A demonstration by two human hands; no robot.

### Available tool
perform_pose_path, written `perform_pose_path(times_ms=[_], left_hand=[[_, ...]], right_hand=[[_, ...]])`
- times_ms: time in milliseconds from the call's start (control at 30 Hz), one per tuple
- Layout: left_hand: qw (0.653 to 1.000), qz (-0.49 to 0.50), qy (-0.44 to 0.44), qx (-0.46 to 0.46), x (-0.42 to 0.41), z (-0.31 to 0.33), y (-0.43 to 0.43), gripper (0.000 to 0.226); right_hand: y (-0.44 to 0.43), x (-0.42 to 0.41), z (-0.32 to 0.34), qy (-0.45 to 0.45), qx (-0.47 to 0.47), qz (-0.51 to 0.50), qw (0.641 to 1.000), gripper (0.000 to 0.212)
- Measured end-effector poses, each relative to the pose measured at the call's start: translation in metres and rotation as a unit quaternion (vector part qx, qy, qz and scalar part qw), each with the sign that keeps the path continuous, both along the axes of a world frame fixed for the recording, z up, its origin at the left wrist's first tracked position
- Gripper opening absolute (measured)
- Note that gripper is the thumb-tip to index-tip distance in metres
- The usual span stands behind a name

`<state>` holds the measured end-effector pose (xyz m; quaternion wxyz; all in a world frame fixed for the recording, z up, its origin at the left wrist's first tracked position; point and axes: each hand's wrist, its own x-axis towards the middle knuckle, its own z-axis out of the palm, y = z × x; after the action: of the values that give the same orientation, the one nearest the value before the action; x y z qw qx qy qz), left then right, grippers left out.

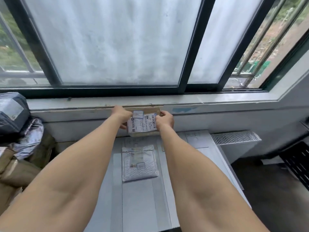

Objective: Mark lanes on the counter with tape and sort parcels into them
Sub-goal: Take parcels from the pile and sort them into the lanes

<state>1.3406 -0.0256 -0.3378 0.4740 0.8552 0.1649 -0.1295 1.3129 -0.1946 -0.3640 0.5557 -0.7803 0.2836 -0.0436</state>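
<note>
We note tape lines (pixel 122 206) on the counter (pixel 103 190) and one envelope (pixel 139 162) in the middle lane. Left grip (pixel 122 115) and right grip (pixel 164 120) both clasp a labelled box (pixel 142 123) at the far end. We judge the pile (pixel 21 131) at left unsorted.

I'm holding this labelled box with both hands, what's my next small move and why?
Probably set the box down and let go: left hand and right hand grip its ends at the far end of the counter, beyond the white mailer.
</note>
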Motion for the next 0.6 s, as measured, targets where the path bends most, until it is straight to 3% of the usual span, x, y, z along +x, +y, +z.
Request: perform_pose_path(times_ms=[267,367,600], left_hand=[[0.999,0.029,0.011,-0.01,0.008,-0.026,-0.033,0.009],[0.998,0.057,0.017,0.002,0.006,-0.035,-0.034,0.027],[0.994,0.094,0.061,0.009,0.002,-0.051,0.031,0.024]], right_hand=[[-0.036,0.019,-0.02,0.026,-0.008,0.031,0.999,0.029],[-0.036,0.022,-0.032,0.036,0.002,0.046,0.998,0.028],[0.02,0.026,-0.056,0.051,0.022,0.109,0.992,0.024]])
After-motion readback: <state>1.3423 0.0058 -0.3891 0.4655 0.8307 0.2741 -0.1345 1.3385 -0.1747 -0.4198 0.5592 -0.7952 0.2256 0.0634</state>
